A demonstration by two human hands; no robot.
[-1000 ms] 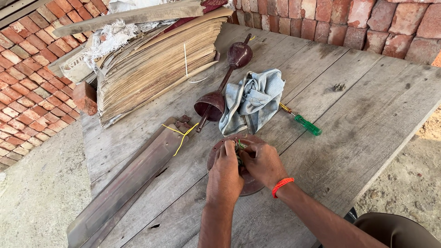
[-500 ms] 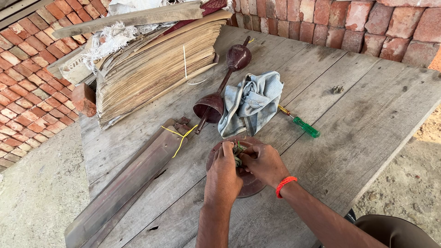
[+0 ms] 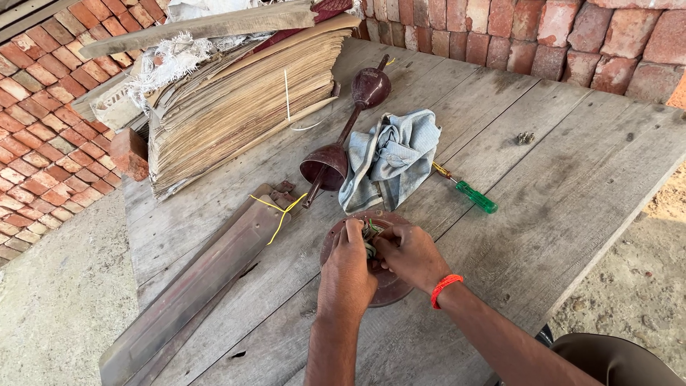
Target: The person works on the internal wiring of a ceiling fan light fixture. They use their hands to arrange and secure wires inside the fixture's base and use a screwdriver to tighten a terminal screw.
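1. Weathered grey planks make up the wooden table [image 3: 572,179], which bears everything here; a brick wall [image 3: 557,36] stands along its far edge.
2. Yellowed sheets lie in a thick stack [image 3: 236,107] at the far left of the table, with a rough wooden batten [image 3: 200,27] across the top.
3. Long and brown, a fan blade [image 3: 193,293] lies aslant at the near left, yellow wire [image 3: 279,209] crossing its upper end.
4. Dark maroon, the fan downrod [image 3: 346,132] with a cup-shaped canopy at each end lies between the stack and a crumpled blue-grey cloth [image 3: 391,159].
5. Round, rusty brown and dusty, the fan motor housing [image 3: 389,286] sits near the table's middle front, just below the cloth, touching its edge. Green and pale wires [image 3: 370,232] bunch at its centre.
6. Left hand [image 3: 346,268] rests on the housing, its fingertips pinched on the wires.
7. Right hand [image 3: 411,256], an orange band [image 3: 446,289] on its wrist, grips the same bunch from the other side.
8. Green-handled, a screwdriver [image 3: 468,191] lies just right of the cloth.
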